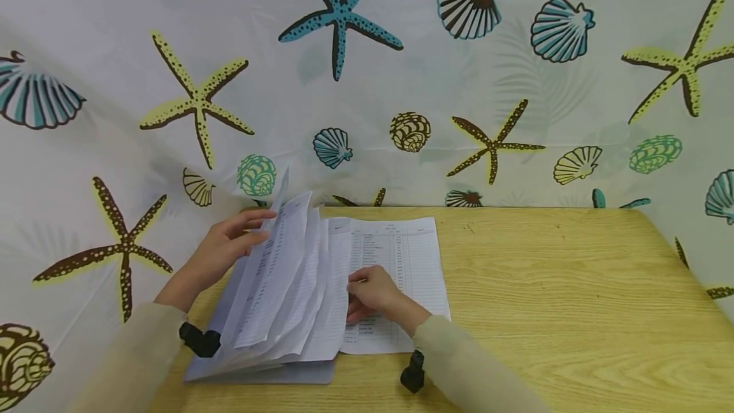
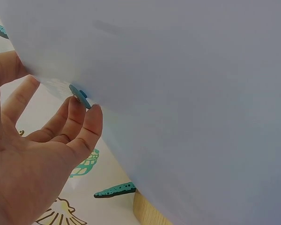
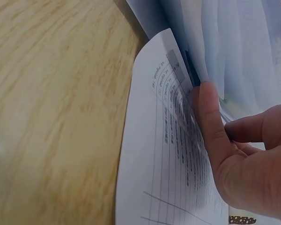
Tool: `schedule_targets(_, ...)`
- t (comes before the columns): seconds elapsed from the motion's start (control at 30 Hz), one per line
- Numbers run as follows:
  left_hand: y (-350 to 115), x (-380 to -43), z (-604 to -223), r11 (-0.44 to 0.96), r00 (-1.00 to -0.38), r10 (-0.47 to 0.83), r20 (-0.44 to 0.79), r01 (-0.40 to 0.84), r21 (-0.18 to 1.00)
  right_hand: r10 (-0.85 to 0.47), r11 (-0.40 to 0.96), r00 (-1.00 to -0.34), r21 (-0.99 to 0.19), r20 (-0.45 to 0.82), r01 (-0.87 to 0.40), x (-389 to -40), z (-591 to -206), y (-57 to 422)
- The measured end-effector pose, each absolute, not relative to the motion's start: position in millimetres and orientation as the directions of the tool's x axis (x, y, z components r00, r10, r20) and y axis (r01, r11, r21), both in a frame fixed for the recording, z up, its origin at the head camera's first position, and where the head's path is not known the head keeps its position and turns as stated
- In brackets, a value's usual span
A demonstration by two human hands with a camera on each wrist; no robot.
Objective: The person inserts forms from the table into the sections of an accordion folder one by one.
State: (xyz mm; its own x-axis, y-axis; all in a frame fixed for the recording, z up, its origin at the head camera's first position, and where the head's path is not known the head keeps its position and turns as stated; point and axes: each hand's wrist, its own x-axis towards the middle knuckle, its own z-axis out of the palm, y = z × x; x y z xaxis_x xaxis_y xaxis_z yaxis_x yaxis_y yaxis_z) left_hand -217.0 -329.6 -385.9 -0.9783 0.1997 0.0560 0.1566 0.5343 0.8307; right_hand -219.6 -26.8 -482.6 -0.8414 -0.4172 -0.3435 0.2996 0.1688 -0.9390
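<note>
A light blue-grey document folder (image 1: 258,375) stands partly open at the left, with several printed sheets (image 1: 287,273) fanned inside. My left hand (image 1: 229,244) holds the raised cover by its outer edge. Close up in the left wrist view, fingers of the left hand (image 2: 47,122) touch a small blue button (image 2: 79,96) on the cover (image 2: 187,93). My right hand (image 1: 373,295) lies over a printed table sheet (image 1: 424,260) at the folder's right. Thumb and fingers of the right hand (image 3: 253,164) pinch at the paper edges beside the printed sheet (image 3: 150,150).
The wooden table (image 1: 545,292) extends to the right of the papers. A white curtain (image 1: 378,81) with starfish and shell prints hangs behind and along both sides. Black wrist cameras sit at the left sleeve (image 1: 137,349) and right sleeve (image 1: 459,355).
</note>
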Motion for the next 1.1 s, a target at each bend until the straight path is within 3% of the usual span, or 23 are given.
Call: schedule_targets(1.1, -332, -218, -387, 0.541, -0.981, 0.188, 0.055, 0.151, 0.827, -0.414, 0.128, -0.857, -0.951, -0.308, 0.280, -219, -483, -52)
